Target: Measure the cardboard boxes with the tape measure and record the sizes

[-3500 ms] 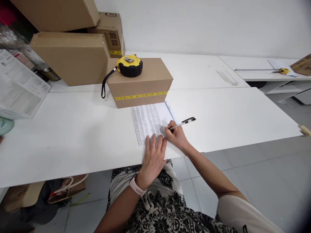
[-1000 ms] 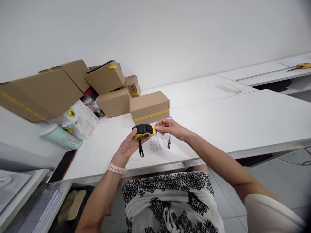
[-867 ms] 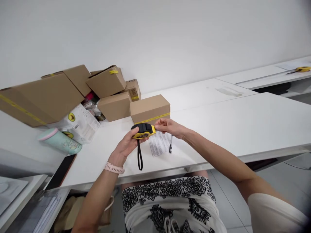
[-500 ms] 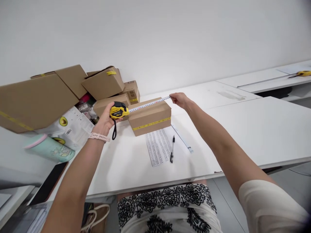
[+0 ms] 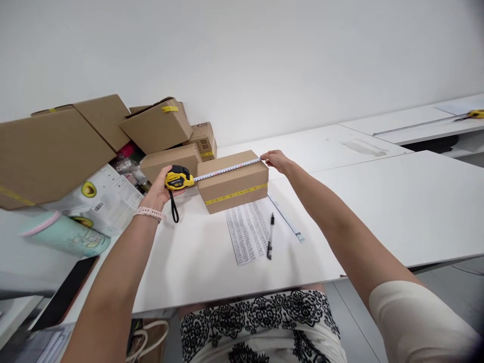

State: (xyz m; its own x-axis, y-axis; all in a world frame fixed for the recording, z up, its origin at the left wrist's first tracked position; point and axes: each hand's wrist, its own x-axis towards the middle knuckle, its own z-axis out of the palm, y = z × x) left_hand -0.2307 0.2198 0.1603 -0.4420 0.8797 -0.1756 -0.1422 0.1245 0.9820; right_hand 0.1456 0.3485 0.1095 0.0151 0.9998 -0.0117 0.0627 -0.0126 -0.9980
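My left hand [image 5: 162,188] is wrapped round a yellow and black tape measure [image 5: 179,178], whose black wrist strap dangles below. The white blade [image 5: 227,169] runs out to the right, across the top of a brown cardboard box [image 5: 236,187] with a yellow printed strip along its front. At the box's right end, my right hand [image 5: 274,160] pinches the free end of the blade between thumb and fingers. Under and in front of the box lie printed sheets [image 5: 245,234], with a black-capped pen [image 5: 270,237] resting on them.
More cardboard boxes [image 5: 155,126] are piled at the back left, near an avocado-print package [image 5: 108,199] and a mint tumbler [image 5: 70,236] lying on its side. A black flat object [image 5: 66,292] is at the left edge. Another yellow tape measure [image 5: 475,114] lies far right.
The blade has come down and nearer across the box top. My right hand has moved slightly left and lower; my left hand with the tape measure has shifted a little left.
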